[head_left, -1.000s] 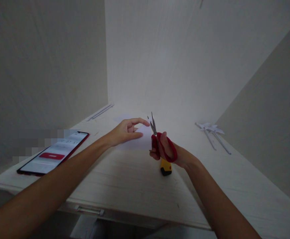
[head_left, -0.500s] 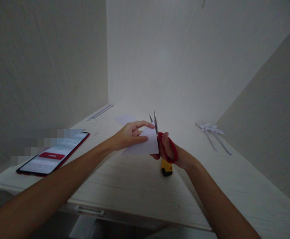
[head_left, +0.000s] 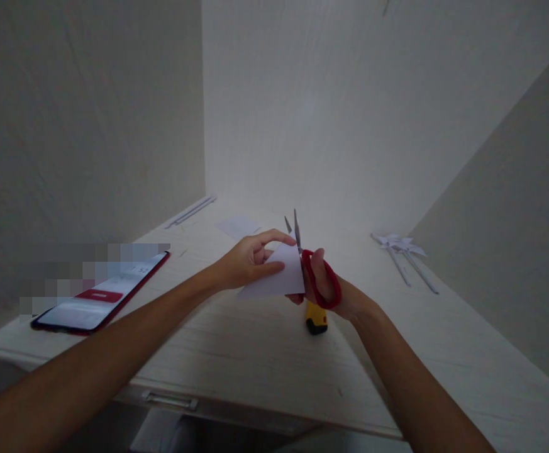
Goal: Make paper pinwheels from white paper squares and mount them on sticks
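Pinched in my left hand (head_left: pixel 250 259) is a white sheet of paper (head_left: pixel 278 280), held above the table with a roughly triangular outline. My right hand (head_left: pixel 328 286) grips red-handled scissors (head_left: pixel 335 296) through their loops. Their blades point away from me, slightly parted, along the paper's right edge; whether they bite into it I cannot tell. Below my right hand a yellow and black utility knife (head_left: pixel 316 319) lies on the table, its far end hidden by the hand.
On the white table (head_left: pixel 236 352) a phone (head_left: pixel 80 308) lies at left. Thin paper sticks (head_left: pixel 192 212) lie at the back left, and a loose paper piece (head_left: pixel 237 226) behind my left hand. Paper pinwheels (head_left: pixel 399 244) on sticks rest at right. Walls enclose the back and sides.
Both hands, the paper and the scissors have shifted very slightly to the right. The scissor blades stay parted, and both grips are unchanged.
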`<state>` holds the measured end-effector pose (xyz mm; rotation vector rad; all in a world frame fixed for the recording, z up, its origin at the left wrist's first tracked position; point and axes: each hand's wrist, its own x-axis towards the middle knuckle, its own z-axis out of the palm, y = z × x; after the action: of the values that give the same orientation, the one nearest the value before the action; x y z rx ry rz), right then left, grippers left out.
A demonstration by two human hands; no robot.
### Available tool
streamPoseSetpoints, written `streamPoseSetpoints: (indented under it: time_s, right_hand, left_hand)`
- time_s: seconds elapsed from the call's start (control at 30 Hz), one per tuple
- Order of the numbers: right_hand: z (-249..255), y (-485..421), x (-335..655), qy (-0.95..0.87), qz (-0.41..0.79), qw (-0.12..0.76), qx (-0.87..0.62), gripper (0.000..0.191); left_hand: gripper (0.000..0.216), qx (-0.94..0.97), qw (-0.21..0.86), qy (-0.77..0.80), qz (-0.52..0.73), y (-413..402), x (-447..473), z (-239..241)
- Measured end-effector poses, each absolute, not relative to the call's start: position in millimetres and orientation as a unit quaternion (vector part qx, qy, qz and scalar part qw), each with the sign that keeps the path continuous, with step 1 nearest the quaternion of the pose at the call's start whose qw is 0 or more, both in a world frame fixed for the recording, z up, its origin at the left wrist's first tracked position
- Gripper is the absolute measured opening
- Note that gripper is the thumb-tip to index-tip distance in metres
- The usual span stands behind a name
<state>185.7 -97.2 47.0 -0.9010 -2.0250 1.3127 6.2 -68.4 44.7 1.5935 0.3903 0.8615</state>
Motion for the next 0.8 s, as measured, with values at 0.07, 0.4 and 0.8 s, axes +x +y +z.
streamPoseSetpoints:
  time_s: [0.07,0.4,0.8]
  right_hand:
    - [46.3,-96.9,185.2,-0.756,0.489,0.277,-0.336,0.073]
    - [45.3,-95.3,186.9,-0.754,0.480,0.274,-0.356,0.072]
    - [49.3,-99.6,182.4,-0.758,0.457,0.282,-0.370,0.070]
  left_hand:
    - [0.040,0.691,0.597,0.160,0.375,-68.5,6.8,43.9]
    - [0.035,0.726,0.531,0.163,0.406,-67.5,9.0,42.5]
    - [0.037,0.730,0.522,0.176,0.405,-67.7,8.1,42.8]
